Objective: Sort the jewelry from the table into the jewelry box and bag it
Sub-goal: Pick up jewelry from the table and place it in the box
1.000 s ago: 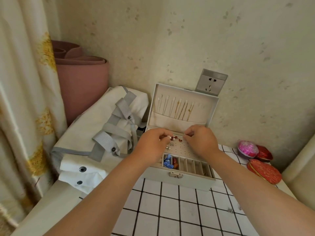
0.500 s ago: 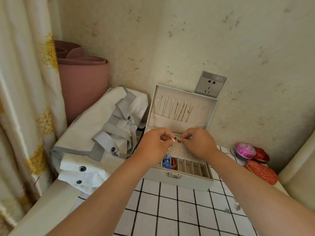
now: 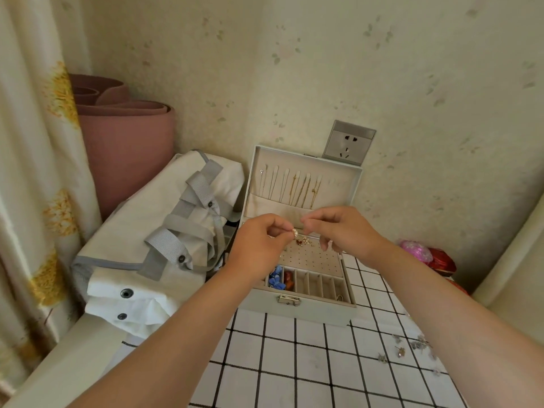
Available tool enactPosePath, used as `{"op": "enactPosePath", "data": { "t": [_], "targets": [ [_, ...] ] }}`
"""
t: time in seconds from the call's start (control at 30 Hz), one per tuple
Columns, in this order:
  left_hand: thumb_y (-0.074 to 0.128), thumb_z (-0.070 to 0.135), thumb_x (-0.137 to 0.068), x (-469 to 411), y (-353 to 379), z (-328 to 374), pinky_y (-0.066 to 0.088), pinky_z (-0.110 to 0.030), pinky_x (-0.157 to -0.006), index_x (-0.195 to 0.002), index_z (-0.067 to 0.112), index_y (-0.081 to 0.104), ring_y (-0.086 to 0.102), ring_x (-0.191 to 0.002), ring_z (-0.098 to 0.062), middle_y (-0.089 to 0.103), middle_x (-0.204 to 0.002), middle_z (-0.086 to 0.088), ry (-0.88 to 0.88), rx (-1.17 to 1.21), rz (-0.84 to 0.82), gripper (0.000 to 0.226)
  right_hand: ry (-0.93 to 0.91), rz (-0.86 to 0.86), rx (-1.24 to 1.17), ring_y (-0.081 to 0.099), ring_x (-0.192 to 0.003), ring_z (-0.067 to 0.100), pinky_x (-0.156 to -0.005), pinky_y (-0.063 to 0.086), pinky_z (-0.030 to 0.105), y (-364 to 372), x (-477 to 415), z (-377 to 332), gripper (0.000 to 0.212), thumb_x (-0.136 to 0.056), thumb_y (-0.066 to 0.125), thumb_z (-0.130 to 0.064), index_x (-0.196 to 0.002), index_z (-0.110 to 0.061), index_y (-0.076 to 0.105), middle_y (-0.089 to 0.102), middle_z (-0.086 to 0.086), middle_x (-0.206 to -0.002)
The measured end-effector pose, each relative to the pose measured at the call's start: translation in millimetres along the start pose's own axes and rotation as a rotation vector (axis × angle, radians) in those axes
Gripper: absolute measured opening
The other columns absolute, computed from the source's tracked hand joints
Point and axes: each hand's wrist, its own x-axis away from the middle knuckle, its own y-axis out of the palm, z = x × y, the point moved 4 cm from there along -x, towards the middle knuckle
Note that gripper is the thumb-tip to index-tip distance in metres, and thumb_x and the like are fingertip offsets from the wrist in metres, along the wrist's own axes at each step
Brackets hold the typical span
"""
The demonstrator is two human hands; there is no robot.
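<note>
A grey jewelry box (image 3: 297, 309) stands open on the checked table against the wall, gold chains hanging in its lid (image 3: 297, 188). My left hand (image 3: 259, 248) and my right hand (image 3: 344, 231) meet above the perforated earring panel (image 3: 312, 257). Between their fingertips they pinch a small gold earring (image 3: 295, 232). Red and gold studs (image 3: 303, 241) sit on the panel just below. Blue and red pieces (image 3: 281, 279) lie in the front slots. Several loose earrings (image 3: 409, 347) lie on the table at the right. A white bag (image 3: 153, 237) with grey straps lies left of the box.
A rolled pink mat (image 3: 126, 136) stands in the back left corner beside a curtain (image 3: 32, 172). A wall socket (image 3: 348, 144) is behind the box lid. Pink and red round tins (image 3: 429, 256) sit at the right by the wall.
Both hands have lifted slightly off the earring panel and come closer together, holding the small gold earring between their fingertips. The view has tilted down, showing loose earrings at right.
</note>
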Motion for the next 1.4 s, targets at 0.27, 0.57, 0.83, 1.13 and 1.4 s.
{"op": "enactPosePath", "data": {
  "t": [0.27, 0.57, 0.83, 1.13, 1.4],
  "targets": [
    [0.077, 0.023, -0.083, -6.6, 14.5, 10.0, 0.057, -0.031, -0.082, -0.09, 0.026, 0.074, 0.069, -0.08, -0.006, 0.073, -0.082, 0.007, -0.008, 0.065, -0.012, 0.008, -0.021, 0.003, -0.095, 0.056, -0.055, 0.011, -0.045, 0.041, 0.015, -1.9, 8.8, 2.9, 0.021, -0.08, 0.082, -0.015, -0.101, -0.013, 0.076, 0.074, -0.003, -0.073],
    [0.053, 0.026, -0.097, -35.8, 44.7, 5.1, 0.04, -0.035, -0.101, -0.118, 0.037, 0.065, 0.047, -0.116, -0.012, 0.061, -0.124, 0.012, 0.256, -0.616, -0.19, 0.026, 0.014, 0.299, 0.054, 0.062, -0.055, 0.005, -0.058, 0.051, 0.021, -26.6, -15.9, 48.1, 0.009, -0.08, 0.083, -0.019, -0.089, -0.018, 0.078, 0.074, -0.003, -0.078],
    [0.037, 0.037, -0.098, -41.3, 62.1, -17.7, 0.024, -0.042, -0.111, -0.139, 0.042, 0.048, 0.024, -0.133, -0.02, 0.037, -0.146, 0.002, 0.314, -0.985, -0.408, 0.043, 0.023, 0.346, 0.274, 0.067, -0.082, 0.002, -0.082, 0.057, 0.028, -21.7, -26.7, 80.7, 0.006, -0.082, 0.078, -0.021, -0.086, -0.026, 0.077, 0.071, -0.014, -0.083],
    [0.05, 0.032, -0.096, -45.2, 51.6, -16.1, 0.035, -0.041, -0.106, -0.135, 0.032, 0.053, 0.037, -0.124, -0.017, 0.053, -0.132, 0.004, 0.314, -0.757, -0.312, 0.039, -0.061, 0.25, 0.491, 0.065, -0.087, 0.006, -0.078, 0.053, 0.027, -4.9, -20.8, 67.6, 0.009, -0.087, 0.072, -0.025, -0.094, -0.031, 0.076, 0.072, -0.014, -0.093],
    [0.046, 0.018, -0.093, -44.2, 55.2, -18.9, 0.04, -0.037, -0.1, -0.131, 0.023, 0.061, 0.044, -0.116, -0.019, 0.058, -0.127, 0.002, 0.333, -0.816, -0.383, 0.041, -0.128, 0.275, 0.573, 0.065, -0.091, 0.009, -0.082, 0.054, 0.031, 1.9, -16.3, 62.4, 0.009, -0.088, 0.073, -0.028, -0.096, -0.027, 0.077, 0.074, -0.012, -0.098]
  ]
}}
